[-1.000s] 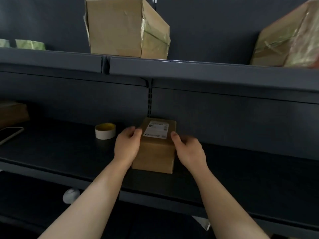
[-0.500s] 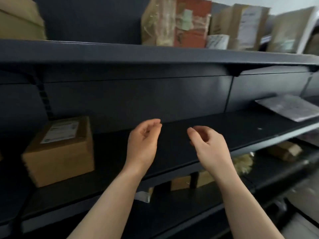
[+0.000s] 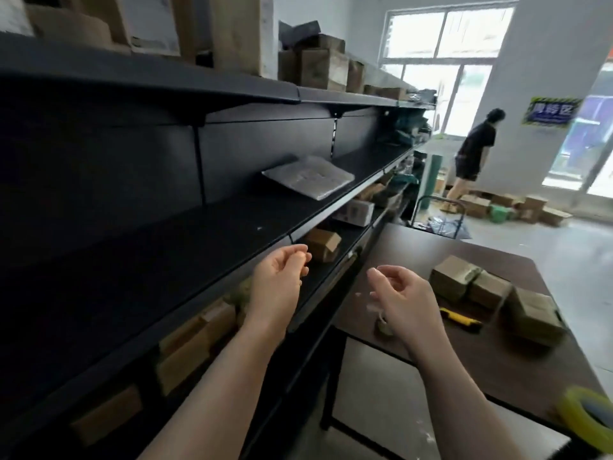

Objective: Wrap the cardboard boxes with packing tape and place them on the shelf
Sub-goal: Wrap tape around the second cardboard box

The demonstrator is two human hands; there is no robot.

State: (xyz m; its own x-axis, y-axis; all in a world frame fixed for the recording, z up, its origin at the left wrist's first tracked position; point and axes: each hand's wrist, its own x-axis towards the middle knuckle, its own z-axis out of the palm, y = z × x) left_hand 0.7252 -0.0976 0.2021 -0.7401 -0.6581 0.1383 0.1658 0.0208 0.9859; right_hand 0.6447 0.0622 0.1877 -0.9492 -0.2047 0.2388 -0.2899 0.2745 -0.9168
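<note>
Shelf [image 3: 185, 247]: long dark unit on the left, middle deck bare in the near stretch, with a flat grey parcel [image 3: 308, 175] farther along. The decks above and below are crowded with cartons. Risk: a box set too near the lip could tip off, as the front edge has no visible stop.

Tabletop [image 3: 414, 257]: dark brown, butted against the end of the shelf. The gap at that junction is narrow. A box carried low could catch the shelf edge on the swing across.

Cardboard boxes [image 3: 491, 288]: three, close together on the far right of the tabletop, well apart from both hands. Their tops have a greenish sheen, probably tape, but blur hides how complete the wrap is. Shelving one with loose flaps is the likely error.

Left hand [image 3: 278, 283]: raised in front of the shelf lip, fingers loosely curled, grasping nothing.

Right hand [image 3: 403, 293]: over the near side of the tabletop, likewise slack and empty.

Tape roll [image 3: 587, 416]: yellow-green, at the near right edge of the tabletop and partly out of frame. A forearm sweeping back could knock it to the floor.

Yellow cutter [image 3: 459, 317]: lies between the right hand and the boxes. Blade position cannot be told. A direct reach for the boxes passes right over it.

Pale scrap [image 3: 373, 307]: just beside the right fingers. Cannot tell whether it clings to them.
</note>
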